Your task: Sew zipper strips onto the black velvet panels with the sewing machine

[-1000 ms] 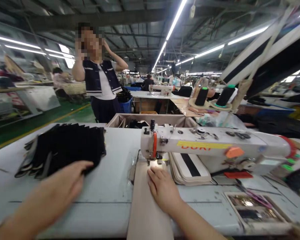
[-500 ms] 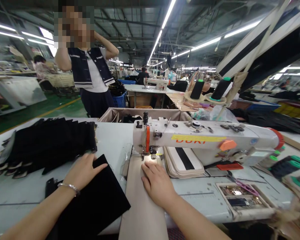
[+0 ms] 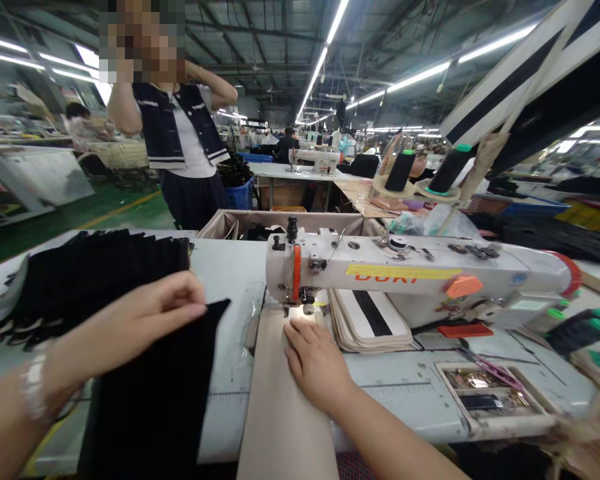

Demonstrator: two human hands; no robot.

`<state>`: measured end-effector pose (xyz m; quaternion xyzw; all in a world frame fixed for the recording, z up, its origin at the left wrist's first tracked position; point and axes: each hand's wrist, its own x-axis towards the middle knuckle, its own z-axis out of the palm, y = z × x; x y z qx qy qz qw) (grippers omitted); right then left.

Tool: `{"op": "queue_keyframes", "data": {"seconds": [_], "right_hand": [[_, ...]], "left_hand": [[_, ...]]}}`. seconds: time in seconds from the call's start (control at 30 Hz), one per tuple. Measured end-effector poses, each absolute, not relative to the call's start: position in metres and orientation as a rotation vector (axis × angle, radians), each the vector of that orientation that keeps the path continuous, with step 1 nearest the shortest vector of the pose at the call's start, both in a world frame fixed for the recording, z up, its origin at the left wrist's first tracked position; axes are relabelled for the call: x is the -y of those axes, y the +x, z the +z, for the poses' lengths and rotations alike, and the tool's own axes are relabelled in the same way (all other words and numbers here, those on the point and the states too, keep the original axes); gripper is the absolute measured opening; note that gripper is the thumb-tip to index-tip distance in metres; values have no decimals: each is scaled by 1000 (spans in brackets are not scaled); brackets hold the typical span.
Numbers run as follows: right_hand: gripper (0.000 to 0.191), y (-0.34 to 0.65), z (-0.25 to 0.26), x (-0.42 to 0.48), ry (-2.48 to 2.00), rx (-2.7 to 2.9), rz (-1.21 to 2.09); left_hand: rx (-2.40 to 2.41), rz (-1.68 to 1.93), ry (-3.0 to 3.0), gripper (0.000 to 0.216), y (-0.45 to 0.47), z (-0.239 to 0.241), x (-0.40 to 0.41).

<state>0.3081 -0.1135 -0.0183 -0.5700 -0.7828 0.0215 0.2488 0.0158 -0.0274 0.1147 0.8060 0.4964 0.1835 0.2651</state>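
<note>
Item one, our left hand (image 3: pixel 145 320): blurred and large in the near field, its wrist ringed by a thin, pale metallic bracelet (image 3: pixel 33 387), whether of small links or beads we cannot tell through the smear. Item two, our right hand (image 3: pixel 317 363): sharper in outline, with plain fingers (image 3: pixel 296 337) and an uncovered wrist. We enter both forearms as bare along all the length that shows, down to the lower edge of the view.
</note>
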Motion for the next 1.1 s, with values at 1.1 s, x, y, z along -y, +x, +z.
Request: {"op": "queue_keyframes", "data": {"seconds": [1.1], "right_hand": [[45,311,-15,111,-1557,2127,170]], "left_hand": [[-1248,547,2525,13,141,2,18]]}}
